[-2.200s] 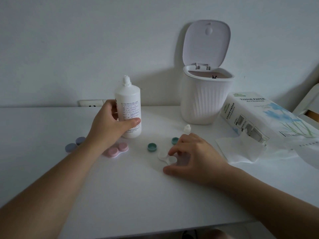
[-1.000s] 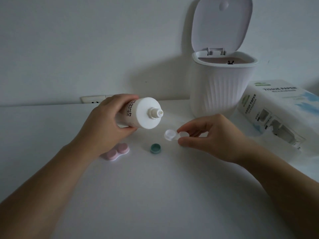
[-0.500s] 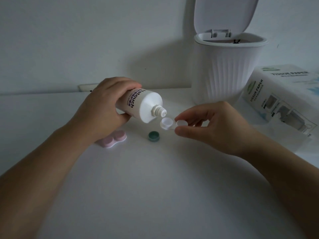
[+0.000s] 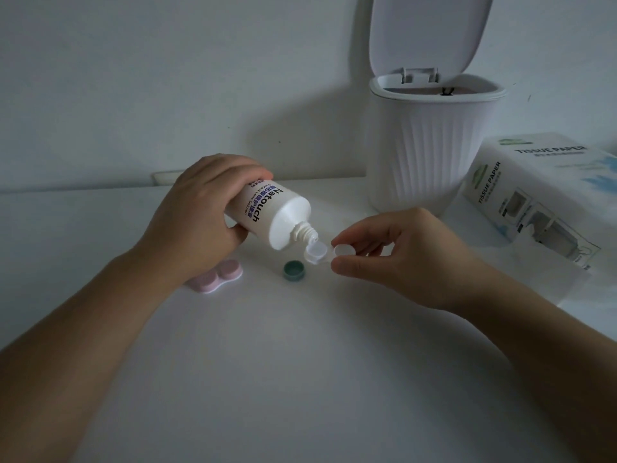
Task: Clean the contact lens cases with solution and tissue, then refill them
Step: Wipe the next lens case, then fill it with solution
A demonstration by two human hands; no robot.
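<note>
**A:** We have the solution bottle point(image 4: 267, 212) tipped nozzle-down in our left hand point(image 4: 197, 215), fingers wrapped round its body. Its tip sits just above the open well of the clear lens case point(image 4: 317, 253), which our right hand point(image 4: 397, 259) holds up off the desk point(image 4: 300, 362), thumb and forefinger pinching the other well.

**B:** So the step, as we judge it, is wetting that well. How do we do it well?

**A:** We keep the case level, squeeze gently, and hold the nozzle clear of the plastic (touching it would likely dirty the tip). A small pool is probably enough; too hard a squeeze may spill over our fingers point(image 4: 350, 264). Whether liquid is flowing yet, we cannot tell.

**B:** And the rest?

**A:** One green cap point(image 4: 293, 270) lies on the desk just beneath the bottle. The pink lens case point(image 4: 217, 277) sits closed near our left wrist, probably waiting its turn. The white bin point(image 4: 430, 142) stands open behind.

**B:** Any writing?

**A:** The bottle reads "Natouch", with "Contact Lens Solution" in small print beside it and some characters too fine for us to read. The tissue pack point(image 4: 541, 195) to the right says "TISSUE PAPER" on its end and again on top.
</note>
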